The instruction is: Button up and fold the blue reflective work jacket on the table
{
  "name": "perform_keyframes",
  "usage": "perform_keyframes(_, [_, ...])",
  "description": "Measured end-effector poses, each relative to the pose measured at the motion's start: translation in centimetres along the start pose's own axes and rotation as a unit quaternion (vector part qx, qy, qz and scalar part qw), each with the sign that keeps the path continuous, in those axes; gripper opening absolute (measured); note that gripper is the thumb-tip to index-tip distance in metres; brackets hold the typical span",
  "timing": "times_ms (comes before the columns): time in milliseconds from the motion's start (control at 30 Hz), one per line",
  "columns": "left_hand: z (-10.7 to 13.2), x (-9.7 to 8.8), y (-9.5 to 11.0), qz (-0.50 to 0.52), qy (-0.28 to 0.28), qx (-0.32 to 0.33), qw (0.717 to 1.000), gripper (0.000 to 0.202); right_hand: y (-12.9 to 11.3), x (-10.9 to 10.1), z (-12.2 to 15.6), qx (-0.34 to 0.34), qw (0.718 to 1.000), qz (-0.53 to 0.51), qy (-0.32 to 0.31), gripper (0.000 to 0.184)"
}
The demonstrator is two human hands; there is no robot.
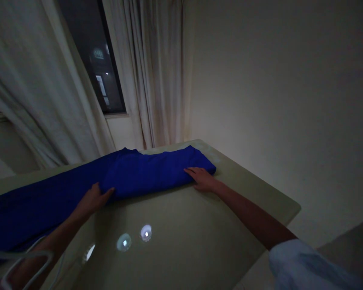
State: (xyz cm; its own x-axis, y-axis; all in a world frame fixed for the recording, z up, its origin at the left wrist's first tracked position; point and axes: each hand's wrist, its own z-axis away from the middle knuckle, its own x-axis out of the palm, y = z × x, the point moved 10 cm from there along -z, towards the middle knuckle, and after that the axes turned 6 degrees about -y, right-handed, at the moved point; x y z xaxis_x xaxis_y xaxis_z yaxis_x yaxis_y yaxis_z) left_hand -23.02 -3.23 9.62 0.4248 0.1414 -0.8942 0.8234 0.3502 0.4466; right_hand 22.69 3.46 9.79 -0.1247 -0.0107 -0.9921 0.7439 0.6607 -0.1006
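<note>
A long blue cloth [145,171] lies across the far side of a pale glossy table [175,237], its right part folded over in a thicker layer. My left hand [93,197] rests on the cloth's near edge at the fold, fingers together and thumb out, apparently pinching the edge. My right hand [201,178] lies flat with fingers stretched out on the cloth's right end, near the table's far corner.
Pale curtains [151,72] hang behind the table on both sides of a dark window [93,56]. A plain wall [275,88] runs along the right. The table's right edge [290,209] drops off close by. A white wire object [21,257] sits at the lower left.
</note>
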Motion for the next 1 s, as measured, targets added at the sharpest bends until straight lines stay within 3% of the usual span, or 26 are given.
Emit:
perform_keyframes(67, [0.0,0.3,-0.2,0.038,-0.035,-0.041,0.998,0.086,0.2,2.2,-0.6,0.013,0.996,0.079,-0.030,0.055])
perform_keyframes(133, [1.1,0.8,1.0,0.085,-0.083,-0.055,0.991,0.076,1.3,2.2,-1.1,0.024,0.995,0.091,-0.029,0.036])
perform_keyframes(200, [3.8,2.0,3.6,0.128,-0.132,-0.016,0.983,0.061,4.1,-0.2,-0.9,0.075,0.995,0.061,0.011,0.027])
perform_keyframes(267, [8.4,4.2,7.3,0.183,-0.215,0.069,0.957,0.053,8.1,-3.7,0.1,0.162,0.984,0.034,0.072,0.025])
perform_keyframes(300, [12.0,6.2,10.2,0.232,-0.325,0.150,0.904,0.054,9.9,-5.4,0.9,0.204,0.974,0.029,0.098,0.025])
perform_keyframes(367, [20.9,9.8,13.5,0.220,-0.575,0.235,0.752,0.055,11.8,-7.5,1.9,0.254,0.959,0.027,0.120,0.028])
perform_keyframes(400, [24.2,10.4,14.1,0.185,-0.647,0.259,0.694,0.056,11.8,-7.9,2.2,0.264,0.956,0.023,0.122,0.029])
perform_keyframes(433, [25.8,10.7,14.2,0.148,-0.671,0.275,0.672,0.056,11.0,-7.8,2.3,0.264,0.957,0.015,0.118,0.029])
perform_keyframes(467, [25.4,10.8,14.4,0.121,-0.650,0.291,0.691,0.053,9.4,-7.1,2.3,0.253,0.961,0.004,0.109,0.031])
perform_keyframes(500, [23.4,10.6,14.7,0.107,-0.589,0.306,0.740,0.045,7.3,-5.9,2.2,0.235,0.967,-0.008,0.096,0.035])
perform_keyframes(567, [17.0,9.1,14.9,0.105,-0.404,0.309,0.855,0.039,2.0,-2.6,2.4,0.195,0.978,-0.036,0.058,0.056])
perform_keyframes(633, [10.5,7.3,13.6,0.078,-0.207,0.274,0.936,0.046,-2.7,1.4,3.1,0.174,0.983,-0.053,0.010,0.081])
perform_keyframes(667, [7.8,6.3,12.7,0.051,-0.110,0.247,0.961,0.050,-4.5,3.1,3.5,0.166,0.985,-0.054,-0.013,0.087])
perform_keyframes(733, [4.3,4.6,10.6,-0.015,0.051,0.194,0.980,0.063,-6.0,5.6,4.1,0.153,0.986,-0.051,-0.052,0.081])
perform_keyframes(767, [3.2,4.0,9.5,-0.045,0.104,0.167,0.979,0.069,-5.7,6.2,4.2,0.146,0.986,-0.046,-0.062,0.074])
perform_keyframes(833, [1.8,3.2,7.0,-0.081,0.155,0.109,0.978,0.076,-3.3,6.0,3.6,0.131,0.988,-0.033,-0.074,0.061])
perform_keyframes(933, [0.5,3.3,3.5,-0.103,0.141,0.044,0.984,0.076,2.6,3.8,1.6,0.119,0.990,-0.005,-0.080,0.050])
perform_keyframes(1000, [0.0,3.7,2.3,-0.112,0.117,0.038,0.986,0.074,5.9,2.2,0.1,0.125,0.989,0.008,-0.084,0.046])
